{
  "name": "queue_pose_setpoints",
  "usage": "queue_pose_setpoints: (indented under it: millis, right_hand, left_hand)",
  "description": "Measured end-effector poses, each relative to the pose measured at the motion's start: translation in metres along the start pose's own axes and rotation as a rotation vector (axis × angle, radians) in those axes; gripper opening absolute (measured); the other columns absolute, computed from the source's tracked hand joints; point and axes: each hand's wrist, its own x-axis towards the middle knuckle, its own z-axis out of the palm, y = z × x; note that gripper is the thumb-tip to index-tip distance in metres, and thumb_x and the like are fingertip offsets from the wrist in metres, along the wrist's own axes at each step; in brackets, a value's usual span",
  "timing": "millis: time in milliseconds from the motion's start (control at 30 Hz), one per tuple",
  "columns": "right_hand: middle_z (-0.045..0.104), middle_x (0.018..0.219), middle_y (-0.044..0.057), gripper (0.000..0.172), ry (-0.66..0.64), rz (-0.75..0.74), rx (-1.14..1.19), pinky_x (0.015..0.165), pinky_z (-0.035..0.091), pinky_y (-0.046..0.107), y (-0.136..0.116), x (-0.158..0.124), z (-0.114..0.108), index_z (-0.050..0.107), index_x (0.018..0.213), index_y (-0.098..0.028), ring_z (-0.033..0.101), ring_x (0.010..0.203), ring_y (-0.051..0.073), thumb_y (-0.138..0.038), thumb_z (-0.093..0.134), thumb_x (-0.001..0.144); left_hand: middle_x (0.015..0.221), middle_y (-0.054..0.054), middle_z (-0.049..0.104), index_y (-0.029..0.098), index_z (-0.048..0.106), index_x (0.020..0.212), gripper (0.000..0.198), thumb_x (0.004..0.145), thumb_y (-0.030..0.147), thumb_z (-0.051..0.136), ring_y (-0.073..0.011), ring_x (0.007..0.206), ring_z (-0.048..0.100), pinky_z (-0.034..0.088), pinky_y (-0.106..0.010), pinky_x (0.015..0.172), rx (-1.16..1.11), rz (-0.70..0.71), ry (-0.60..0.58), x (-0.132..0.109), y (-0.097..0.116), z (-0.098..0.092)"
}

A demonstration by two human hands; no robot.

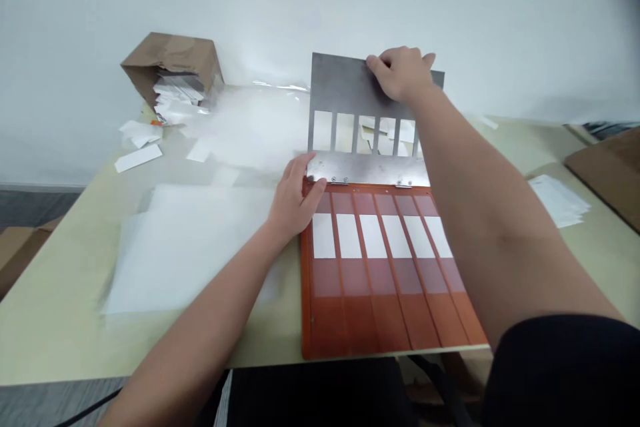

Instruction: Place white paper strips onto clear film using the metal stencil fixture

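Head view: one slotted metal plate (340, 83), standing raised at the far edge of an orange board (327, 330), joined to it by hinges (339, 181), which presumably let it swing while keeping its place. Right hand (403, 73): closed over the plate's top edge, thumb on the near face, probably because that edge gives the best leverage for holding it up. Left hand (295, 197): partly open, thumb spread from the fingers, touching the board's far left corner beside the hinge line, seemingly to steady it; whether it grips or merely rests cannot be told. White strips (373, 236), six in view: one per lane, lying in an even row, apparently kept apart by the dividers. Clear sheets (170, 247): stacked left of the board, likely for easy reach. Cardboard box (185, 50): on its side against the wall, mouth facing the table (50, 340), white paper inside. White slips (559, 200): loosely piled beyond the right arm, apart from the board.
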Motion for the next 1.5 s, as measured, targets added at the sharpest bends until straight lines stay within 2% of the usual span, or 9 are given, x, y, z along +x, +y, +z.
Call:
queue_pose_setpoints:
  millis: [167,300,400,533,767,900,1000,1100,1500]
  right_hand:
    - [0.071,0.104,0.016,0.079,0.017,0.003,0.008,0.099,0.029,0.056,0.003,0.004,0.025,0.058,0.075,-0.010,0.058,0.108,0.023,-0.060,0.000,0.095]
    - [0.068,0.122,0.015,0.056,0.043,-0.027,0.016,0.104,0.030,0.060,0.006,-0.001,0.023,0.065,0.111,-0.014,0.055,0.117,0.029,-0.056,0.028,0.103]
    - [0.052,0.146,0.011,0.048,0.120,-0.073,0.032,0.105,0.030,0.059,-0.001,-0.023,0.009,0.052,0.137,-0.025,0.039,0.130,0.032,-0.055,0.044,0.100]
    - [0.057,0.138,0.010,0.047,0.148,-0.367,0.166,0.100,0.030,0.052,-0.022,-0.097,-0.018,0.056,0.132,-0.024,0.042,0.125,0.031,-0.053,0.054,0.095]
    - [0.073,0.108,0.001,0.018,-0.135,-0.719,0.355,0.095,0.024,0.045,-0.037,-0.255,-0.029,0.066,0.100,-0.025,0.062,0.106,0.024,-0.042,0.061,0.096]
    - [0.073,0.112,0.003,0.032,-0.218,-0.698,0.379,0.094,0.026,0.042,-0.029,-0.292,-0.017,0.066,0.103,-0.024,0.061,0.106,0.024,-0.051,0.073,0.087]
    - [0.070,0.118,0.005,0.044,-0.224,-0.637,0.357,0.095,0.026,0.042,-0.025,-0.299,-0.009,0.066,0.109,-0.025,0.059,0.110,0.026,-0.055,0.079,0.079]
    - [0.067,0.121,0.007,0.051,-0.256,-0.597,0.334,0.094,0.027,0.044,-0.023,-0.300,-0.006,0.066,0.112,-0.024,0.057,0.112,0.027,-0.057,0.080,0.076]
    - [0.057,0.127,0.010,0.046,-0.486,-0.445,0.319,0.094,0.031,0.047,-0.038,-0.290,-0.015,0.061,0.108,-0.024,0.049,0.114,0.031,-0.048,0.082,0.075]
  left_hand:
    - [0.135,-0.011,0.060,0.023,0.052,0.131,0.036,0.096,0.028,0.051,-0.0240,0.121,0.060,0.054,-0.042,0.098,0.028,-0.018,0.001,-0.001,0.001,-0.001]
    - [0.127,-0.009,0.063,0.023,0.058,0.120,0.027,0.093,0.022,0.053,-0.0207,0.118,0.061,0.054,-0.038,0.098,0.044,-0.019,-0.001,-0.001,0.002,-0.001]
    - [0.122,-0.007,0.066,0.022,0.062,0.112,0.022,0.091,0.017,0.055,-0.0183,0.110,0.064,0.056,-0.034,0.091,0.047,-0.011,-0.003,0.000,0.003,-0.003]
    - [0.117,-0.006,0.067,0.022,0.065,0.105,0.021,0.087,0.014,0.058,-0.0182,0.105,0.064,0.055,-0.034,0.088,0.057,0.008,0.023,0.004,0.004,-0.006]
    - [0.099,-0.002,0.072,0.023,0.068,0.093,0.011,0.082,0.020,0.064,-0.0197,0.096,0.065,0.050,-0.039,0.095,0.065,0.084,-0.062,0.006,0.008,-0.015]
    - [0.144,-0.008,0.055,0.030,0.064,0.122,0.062,0.068,0.050,0.085,-0.0347,0.134,0.045,0.031,-0.057,0.112,0.239,0.103,-0.227,0.005,0.018,-0.025]
    - [0.165,-0.013,0.024,0.034,0.040,0.150,0.115,0.051,0.071,0.087,-0.0471,0.149,0.017,0.015,-0.070,0.115,0.394,0.053,-0.397,0.005,0.022,-0.029]
    - [0.170,-0.017,0.000,0.031,0.014,0.162,0.145,0.044,0.082,0.082,-0.0545,0.151,-0.008,-0.003,-0.079,0.112,0.485,0.001,-0.503,0.005,0.021,-0.028]
    - [0.168,-0.022,-0.017,0.021,-0.006,0.163,0.160,0.043,0.088,0.077,-0.0556,0.149,-0.020,-0.015,-0.081,0.106,0.553,-0.006,-0.564,0.004,0.016,-0.027]
